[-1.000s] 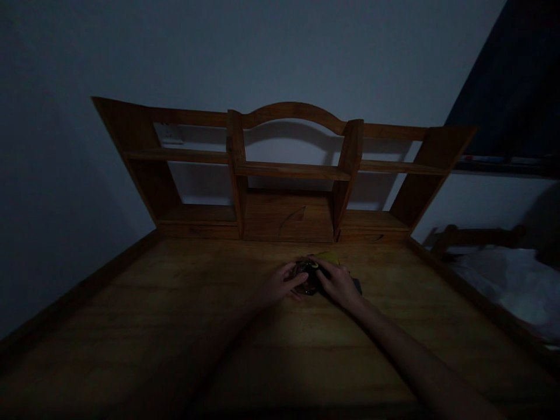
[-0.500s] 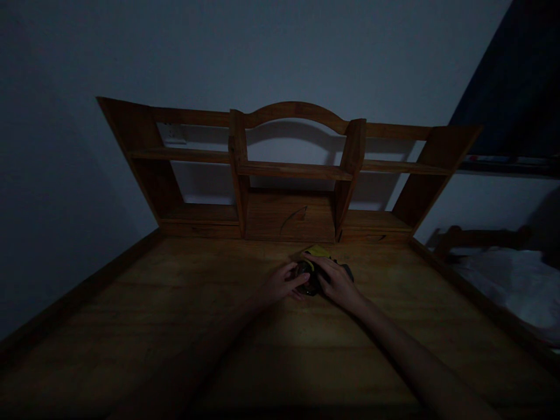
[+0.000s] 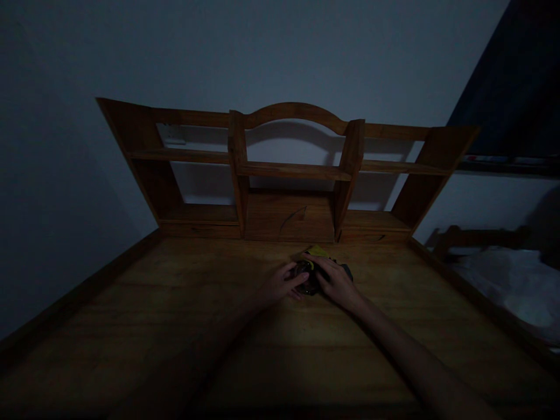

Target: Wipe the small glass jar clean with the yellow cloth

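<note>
Near the back of the wooden desk, a dark, glossy, rounded object [image 3: 311,286] with a yellow-green edge sits between my hands. Its kind is hard to make out in the dim light. My left hand [image 3: 280,284] grips its left side, fingers curled around and thumb on top. From the right, my right hand [image 3: 338,284] closes over it, hiding much of that side. A yellow piece [image 3: 318,251] shows just behind my right fingers. Beyond that hand a dark grey part [image 3: 347,270] sticks out; whether these are one thing, I cannot tell.
A wooden shelf unit [image 3: 294,170] with several compartments stands along the back of the desk [image 3: 210,326]. A thin dark string or cable [image 3: 291,218] hangs in its middle compartment. White fabric [image 3: 511,286] lies beyond the desk's right edge.
Almost nothing differs. Both hands keep their places on the dark object, and the view has shifted very slightly.
</note>
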A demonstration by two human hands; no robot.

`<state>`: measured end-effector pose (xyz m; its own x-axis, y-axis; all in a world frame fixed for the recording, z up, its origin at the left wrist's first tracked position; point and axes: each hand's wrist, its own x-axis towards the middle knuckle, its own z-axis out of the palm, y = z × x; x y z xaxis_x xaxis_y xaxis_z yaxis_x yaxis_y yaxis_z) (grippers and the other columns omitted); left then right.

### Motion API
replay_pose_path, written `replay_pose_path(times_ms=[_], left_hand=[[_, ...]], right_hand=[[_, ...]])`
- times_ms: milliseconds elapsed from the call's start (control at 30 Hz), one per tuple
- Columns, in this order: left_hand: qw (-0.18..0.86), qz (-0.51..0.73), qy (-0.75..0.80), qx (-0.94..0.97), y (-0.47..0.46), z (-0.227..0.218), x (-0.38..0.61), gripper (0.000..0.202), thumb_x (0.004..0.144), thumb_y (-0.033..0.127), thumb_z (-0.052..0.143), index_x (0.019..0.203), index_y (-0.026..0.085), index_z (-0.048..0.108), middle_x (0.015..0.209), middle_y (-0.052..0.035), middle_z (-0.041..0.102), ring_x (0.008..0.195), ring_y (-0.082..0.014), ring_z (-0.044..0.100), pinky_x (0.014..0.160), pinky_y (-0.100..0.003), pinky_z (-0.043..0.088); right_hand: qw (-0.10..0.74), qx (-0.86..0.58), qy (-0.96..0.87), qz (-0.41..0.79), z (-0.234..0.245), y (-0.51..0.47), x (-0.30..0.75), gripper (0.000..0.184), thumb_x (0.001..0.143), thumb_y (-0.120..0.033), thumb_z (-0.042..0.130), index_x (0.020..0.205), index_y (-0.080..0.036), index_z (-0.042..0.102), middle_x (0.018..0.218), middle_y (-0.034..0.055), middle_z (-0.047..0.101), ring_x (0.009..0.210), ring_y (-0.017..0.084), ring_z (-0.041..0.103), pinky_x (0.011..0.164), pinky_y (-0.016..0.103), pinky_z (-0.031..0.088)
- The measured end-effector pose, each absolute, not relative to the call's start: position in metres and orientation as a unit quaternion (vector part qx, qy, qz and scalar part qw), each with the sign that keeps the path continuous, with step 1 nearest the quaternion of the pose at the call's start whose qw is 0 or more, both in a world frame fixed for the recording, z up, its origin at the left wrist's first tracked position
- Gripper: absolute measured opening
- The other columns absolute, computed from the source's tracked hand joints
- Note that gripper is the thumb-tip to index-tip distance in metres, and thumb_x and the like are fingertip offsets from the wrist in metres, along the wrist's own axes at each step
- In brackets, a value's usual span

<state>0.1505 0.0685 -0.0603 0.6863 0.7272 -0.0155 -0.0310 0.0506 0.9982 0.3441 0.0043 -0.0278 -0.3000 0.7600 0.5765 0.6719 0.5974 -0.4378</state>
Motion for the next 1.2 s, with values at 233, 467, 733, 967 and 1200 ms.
replay_pose_path(times_ms=[233, 467, 733, 967, 1200], left_hand=[[0.669, 0.286, 0.275, 0.628, 0.068, -0.059, 0.151, 0.054, 0.078, 0.051, 0.069, 0.117, 0.017, 0.053, 0.091, -0.0065, 0.07, 0.063, -0.0167, 0.07, 0.058, -0.028, 0.06], [0.673, 0.284, 0.29, 0.618, 0.066, -0.056, 0.152, 0.057, 0.077, 0.051, 0.07, 0.117, 0.015, 0.051, 0.092, -0.0075, 0.07, 0.059, -0.0161, 0.07, 0.055, -0.028, 0.059], [0.672, 0.286, 0.282, 0.622, 0.069, -0.06, 0.151, 0.056, 0.08, 0.049, 0.068, 0.123, 0.018, 0.051, 0.099, -0.0079, 0.071, 0.063, -0.0167, 0.07, 0.056, -0.028, 0.059], [0.673, 0.284, 0.277, 0.624, 0.07, -0.062, 0.151, 0.058, 0.078, 0.051, 0.069, 0.122, 0.017, 0.051, 0.098, -0.009, 0.07, 0.062, -0.0168, 0.07, 0.057, -0.029, 0.06], [0.662, 0.282, 0.254, 0.646, 0.063, -0.052, 0.15, 0.056, 0.075, 0.048, 0.072, 0.118, 0.015, 0.055, 0.104, -0.0096, 0.069, 0.078, -0.0195, 0.071, 0.062, -0.029, 0.059]], right_hand=[[0.391, -0.454, -0.799, 0.056, -0.027, 0.004, 0.343, 0.062, 0.087, -0.003, 0.043, 0.143, -0.029, 0.042, 0.134, 0.0037, 0.057, 0.124, 0.021, 0.053, 0.105, 0.041, 0.044], [0.39, -0.453, -0.799, 0.061, -0.027, 0.005, 0.344, 0.06, 0.088, -0.005, 0.044, 0.143, -0.029, 0.041, 0.135, 0.0042, 0.056, 0.125, 0.021, 0.052, 0.106, 0.041, 0.043], [0.372, -0.479, -0.792, 0.066, -0.028, 0.006, 0.346, 0.054, 0.091, -0.01, 0.047, 0.142, -0.028, 0.042, 0.134, 0.0063, 0.057, 0.121, 0.022, 0.056, 0.103, 0.041, 0.046], [0.356, -0.475, -0.801, 0.077, -0.027, 0.006, 0.347, 0.059, 0.086, -0.004, 0.045, 0.141, -0.024, 0.041, 0.131, 0.0079, 0.058, 0.118, 0.022, 0.057, 0.1, 0.038, 0.046], [0.386, -0.502, -0.773, 0.05, -0.032, 0.003, 0.346, 0.039, 0.09, -0.01, 0.047, 0.126, -0.024, 0.054, 0.117, 0.0069, 0.066, 0.105, 0.021, 0.064, 0.089, 0.033, 0.05]])
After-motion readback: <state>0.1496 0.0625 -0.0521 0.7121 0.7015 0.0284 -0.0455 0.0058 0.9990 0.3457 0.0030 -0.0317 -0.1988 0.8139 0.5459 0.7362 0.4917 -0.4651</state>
